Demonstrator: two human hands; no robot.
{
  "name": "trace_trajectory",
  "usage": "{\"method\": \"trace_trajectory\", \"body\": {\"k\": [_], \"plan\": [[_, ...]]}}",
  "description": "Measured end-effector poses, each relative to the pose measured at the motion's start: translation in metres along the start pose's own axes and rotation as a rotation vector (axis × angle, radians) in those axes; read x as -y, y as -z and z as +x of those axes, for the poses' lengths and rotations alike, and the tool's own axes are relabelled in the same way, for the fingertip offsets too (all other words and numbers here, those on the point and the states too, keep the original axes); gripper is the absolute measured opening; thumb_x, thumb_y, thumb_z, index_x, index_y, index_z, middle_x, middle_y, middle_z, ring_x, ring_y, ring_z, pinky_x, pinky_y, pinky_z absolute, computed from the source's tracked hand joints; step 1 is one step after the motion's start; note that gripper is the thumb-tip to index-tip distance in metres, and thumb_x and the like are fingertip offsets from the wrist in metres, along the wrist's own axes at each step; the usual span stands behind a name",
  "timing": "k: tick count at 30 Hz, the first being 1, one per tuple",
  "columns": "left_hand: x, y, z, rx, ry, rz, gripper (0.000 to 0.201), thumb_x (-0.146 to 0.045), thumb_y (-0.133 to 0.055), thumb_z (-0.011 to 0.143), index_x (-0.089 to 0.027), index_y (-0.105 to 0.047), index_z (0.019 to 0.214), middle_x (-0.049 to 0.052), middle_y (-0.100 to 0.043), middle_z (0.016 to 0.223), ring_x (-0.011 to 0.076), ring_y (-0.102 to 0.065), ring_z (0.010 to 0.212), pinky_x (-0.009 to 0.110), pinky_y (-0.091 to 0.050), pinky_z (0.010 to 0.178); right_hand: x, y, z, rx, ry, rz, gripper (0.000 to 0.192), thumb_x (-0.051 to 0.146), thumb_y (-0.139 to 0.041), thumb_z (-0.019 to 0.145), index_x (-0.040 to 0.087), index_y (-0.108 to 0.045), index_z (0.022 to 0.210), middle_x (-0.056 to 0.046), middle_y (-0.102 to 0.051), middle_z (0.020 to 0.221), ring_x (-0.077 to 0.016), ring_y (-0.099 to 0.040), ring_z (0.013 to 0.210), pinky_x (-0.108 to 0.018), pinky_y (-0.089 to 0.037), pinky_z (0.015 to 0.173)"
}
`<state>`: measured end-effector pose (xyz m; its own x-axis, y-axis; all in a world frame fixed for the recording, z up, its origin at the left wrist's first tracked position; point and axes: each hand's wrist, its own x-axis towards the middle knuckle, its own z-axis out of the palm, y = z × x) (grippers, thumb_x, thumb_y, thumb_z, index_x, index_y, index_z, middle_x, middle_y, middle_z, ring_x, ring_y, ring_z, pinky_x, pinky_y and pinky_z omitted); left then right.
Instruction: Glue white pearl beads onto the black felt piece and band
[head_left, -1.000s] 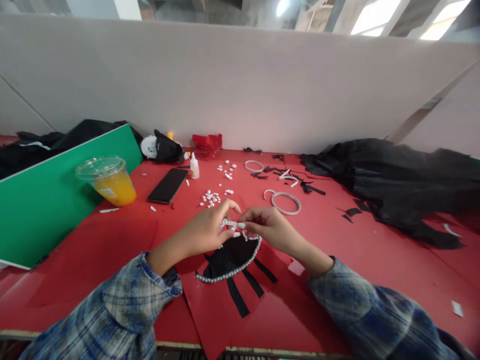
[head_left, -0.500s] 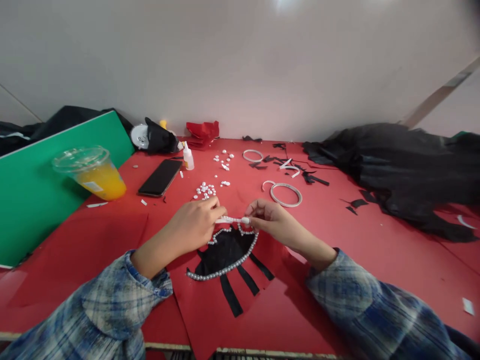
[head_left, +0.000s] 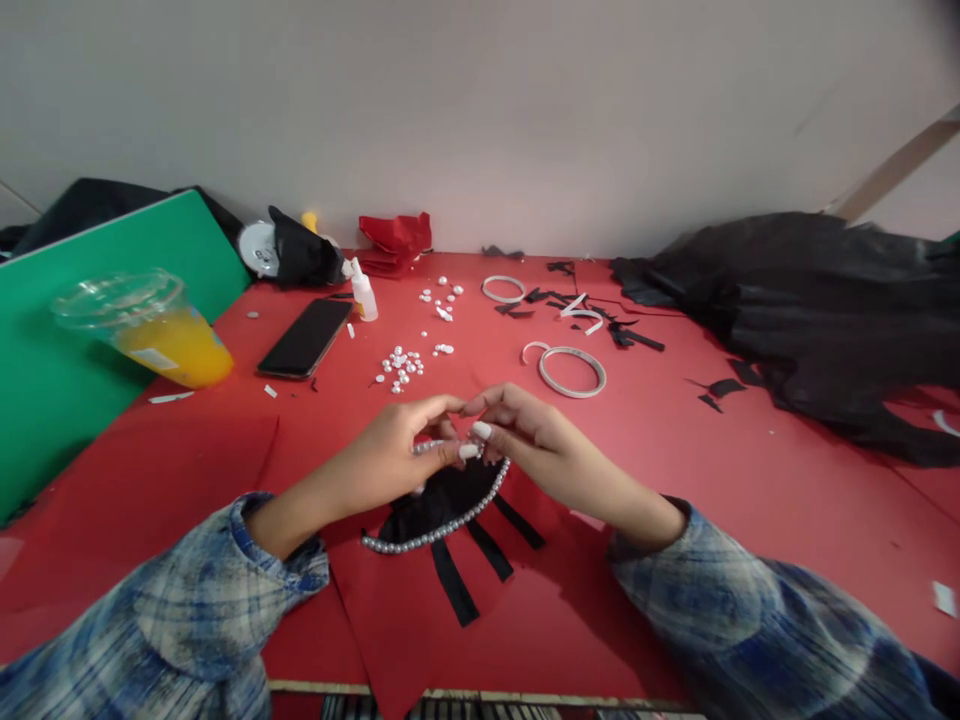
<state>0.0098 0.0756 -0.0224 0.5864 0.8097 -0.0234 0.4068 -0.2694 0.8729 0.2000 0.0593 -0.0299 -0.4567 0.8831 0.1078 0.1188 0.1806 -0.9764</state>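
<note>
My left hand (head_left: 375,450) and my right hand (head_left: 574,465) meet over a black eye-like shape (head_left: 439,505) on a red sheet (head_left: 405,630). Both are closed, thumb tips close together, pinching a string of pearl beads (head_left: 480,449); most of that part is hidden by the fingers. Along the lower curved edge of the black shape runs a row of silvery pearl beads (head_left: 455,524). Below it, several black strips (head_left: 455,585) slant down like lashes. The upper part of the shape is covered by my hands.
Loose pearl beads (head_left: 401,365) lie beyond my left hand, near a small glue bottle (head_left: 364,298) and a phone (head_left: 306,338). A cup of orange drink (head_left: 176,345) stands left. White rolls of strip (head_left: 572,372), black scraps (head_left: 630,337) and black cloth (head_left: 795,310) lie right.
My hands have come closer together, the fingertips now meeting above the black shape. The bead string stretched between them before is now mostly hidden by fingers. The view has shifted slightly.
</note>
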Motion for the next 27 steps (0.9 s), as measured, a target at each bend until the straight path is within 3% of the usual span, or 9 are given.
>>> {"method": "trace_trajectory", "body": {"k": [4,7,12,14,18,23,27], "plan": [[0.004,0.001,0.003,-0.09,0.015,0.066,0.021,-0.03,-0.053,0.083,-0.016,-0.06,0.097,0.004,-0.068,0.082,0.0149,-0.063,0.07,0.024,-0.049,0.06,0.0,0.002,0.003,-0.032,-0.099,0.016,0.016,0.024,-0.046,0.09,0.018,-0.046,0.105,0.001,-0.059,0.075,-0.01,-0.057,0.068,-0.027,-0.049,0.066],[0.003,0.003,0.003,-0.125,-0.052,0.257,0.013,-0.022,-0.052,0.082,-0.017,-0.063,0.085,0.003,-0.068,0.081,0.0142,-0.062,0.072,0.024,-0.047,0.063,0.0,0.004,0.006,-0.034,-0.195,0.079,0.019,0.021,-0.048,0.088,0.018,-0.046,0.106,0.002,-0.059,0.068,-0.0102,-0.059,0.064,-0.027,-0.05,0.067],[-0.001,0.001,0.003,-0.144,-0.114,0.371,0.014,-0.023,-0.05,0.083,-0.018,-0.062,0.087,0.003,-0.065,0.085,0.017,-0.06,0.084,0.029,-0.047,0.074,0.0,0.008,0.005,-0.029,-0.229,0.099,0.028,0.019,-0.05,0.085,0.017,-0.044,0.112,0.001,-0.062,0.067,-0.0118,-0.062,0.064,-0.029,-0.052,0.068],[0.0,0.001,0.003,-0.156,-0.096,0.337,0.014,-0.026,-0.051,0.083,-0.018,-0.061,0.089,0.003,-0.064,0.087,0.0171,-0.059,0.085,0.03,-0.048,0.076,-0.002,0.012,0.004,-0.046,-0.201,0.011,0.031,0.019,-0.051,0.083,0.016,-0.045,0.114,-0.002,-0.065,0.074,-0.0131,-0.063,0.067,-0.03,-0.053,0.067],[0.001,0.007,0.003,-0.212,-0.025,0.197,0.019,-0.031,-0.054,0.081,-0.017,-0.054,0.095,-0.001,-0.058,0.074,0.0118,-0.057,0.067,0.024,-0.049,0.064,-0.007,0.026,0.003,-0.156,-0.018,-0.446,0.031,0.021,-0.058,0.079,0.017,-0.055,0.109,-0.01,-0.064,0.101,-0.0191,-0.064,0.085,-0.036,-0.053,0.075],[0.006,0.02,0.005,-0.136,-0.005,0.222,0.02,-0.033,-0.045,0.086,-0.016,-0.055,0.084,0.0,-0.056,0.072,0.0107,-0.053,0.062,0.023,-0.045,0.058,-0.008,0.027,0.0,0.082,0.179,-0.74,0.042,0.03,-0.063,0.079,0.021,-0.054,0.119,-0.01,-0.059,0.119,-0.0241,-0.054,0.111,-0.042,-0.045,0.094],[0.014,0.024,0.007,-0.092,0.003,0.219,0.02,-0.031,-0.045,0.085,-0.018,-0.054,0.098,0.003,-0.06,0.086,0.0127,-0.056,0.072,0.027,-0.048,0.067,-0.012,0.014,0.0,0.111,0.246,-0.863,0.039,0.027,-0.057,0.084,0.019,-0.052,0.123,-0.011,-0.055,0.124,-0.0244,-0.051,0.116,-0.043,-0.044,0.096]]}}
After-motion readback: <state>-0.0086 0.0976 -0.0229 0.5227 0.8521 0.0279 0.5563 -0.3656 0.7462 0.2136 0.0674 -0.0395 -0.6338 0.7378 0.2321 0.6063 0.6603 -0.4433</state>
